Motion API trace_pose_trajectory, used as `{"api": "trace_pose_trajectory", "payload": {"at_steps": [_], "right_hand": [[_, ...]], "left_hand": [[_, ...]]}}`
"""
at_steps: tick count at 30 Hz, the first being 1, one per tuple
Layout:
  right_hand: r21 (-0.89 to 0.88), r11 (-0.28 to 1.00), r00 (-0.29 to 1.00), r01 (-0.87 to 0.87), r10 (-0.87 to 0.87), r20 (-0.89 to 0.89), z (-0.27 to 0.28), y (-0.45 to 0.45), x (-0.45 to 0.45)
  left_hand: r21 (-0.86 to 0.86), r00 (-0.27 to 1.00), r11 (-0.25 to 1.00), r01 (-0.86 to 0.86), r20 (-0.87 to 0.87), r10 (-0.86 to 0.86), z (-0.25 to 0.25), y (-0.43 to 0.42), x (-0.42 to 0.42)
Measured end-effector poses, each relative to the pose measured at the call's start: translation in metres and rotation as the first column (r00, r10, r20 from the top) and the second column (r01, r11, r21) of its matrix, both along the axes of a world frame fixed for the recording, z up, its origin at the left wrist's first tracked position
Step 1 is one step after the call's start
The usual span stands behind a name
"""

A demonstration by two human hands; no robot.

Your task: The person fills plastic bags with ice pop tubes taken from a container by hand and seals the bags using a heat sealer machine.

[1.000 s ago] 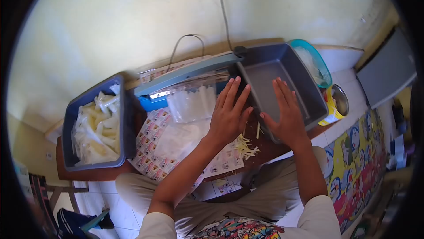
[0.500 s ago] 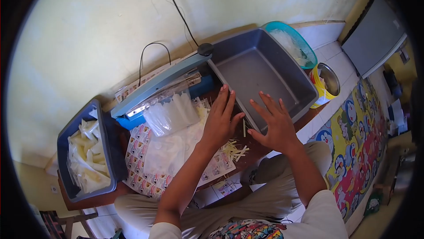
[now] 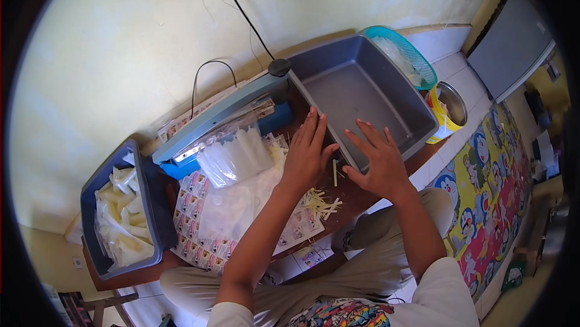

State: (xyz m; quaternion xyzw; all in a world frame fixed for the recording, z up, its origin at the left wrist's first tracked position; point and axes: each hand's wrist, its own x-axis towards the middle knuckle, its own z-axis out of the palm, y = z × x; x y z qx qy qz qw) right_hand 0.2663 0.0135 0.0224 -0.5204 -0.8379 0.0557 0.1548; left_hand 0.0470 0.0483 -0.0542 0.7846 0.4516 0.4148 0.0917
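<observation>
My left hand (image 3: 307,155) is open, palm down, beside the near left edge of a large grey plastic tub (image 3: 362,94). My right hand (image 3: 379,161) is spread open over the tub's near rim; whether it touches the rim I cannot tell. Neither hand holds anything. Left of my left hand stands a blue impulse sealer (image 3: 214,115) with a long arm. A bundle of clear plastic sleeves (image 3: 235,156) lies against its front. Pale thin strips (image 3: 321,205) are heaped below my left hand, on the patterned paper sheet (image 3: 202,245).
At left, a dark blue-grey bin (image 3: 156,230) holds several clear bags with pale yellow contents. Behind the tub are a teal basket (image 3: 423,55) with clear plastic and a yellow tin (image 3: 441,124). A black cord (image 3: 241,9) hangs down the wall. A colourful mat (image 3: 483,170) covers the floor at right.
The view has shifted slightly. Both hands stay spread by the tub, and my left hand sits a little closer to its edge. Nothing has been picked up.
</observation>
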Motion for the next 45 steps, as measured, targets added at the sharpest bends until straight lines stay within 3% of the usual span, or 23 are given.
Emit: {"api": "trace_pose_trajectory", "payload": {"at_steps": [12,16,20,24,29,35,45], "right_hand": [[0.0,1.0,0.998,0.022,-0.022,-0.051,0.005,0.007,-0.006],[0.076,0.993,0.975,-0.087,0.1,-0.198,0.017,0.009,-0.025],[0.145,0.963,0.888,-0.225,0.264,-0.376,0.047,0.019,-0.061],[0.214,0.937,0.86,-0.276,0.34,-0.38,0.068,0.046,-0.102],[0.345,0.928,0.959,-0.137,0.211,-0.189,0.05,0.08,-0.146],[0.429,0.899,0.974,-0.094,0.172,-0.148,0.021,0.097,-0.171],[0.398,0.916,0.984,-0.052,0.115,-0.136,-0.009,0.101,-0.172]], "left_hand": [[0.008,0.998,0.999,-0.052,-0.029,0.052,0.005,0.003,0.003],[0.043,0.997,0.996,-0.076,0.007,0.076,0.024,-0.019,-0.017],[0.121,0.973,0.966,-0.23,0.046,0.226,0.04,-0.044,-0.057],[0.149,0.913,0.902,-0.406,0.025,0.407,0.031,-0.061,-0.102],[0.119,0.826,0.828,-0.548,-0.079,0.558,-0.003,-0.071,-0.147],[0.098,0.773,0.783,-0.614,-0.124,0.622,-0.026,-0.071,-0.168],[0.124,0.753,0.762,-0.636,-0.12,0.648,-0.04,-0.067,-0.165]]}}
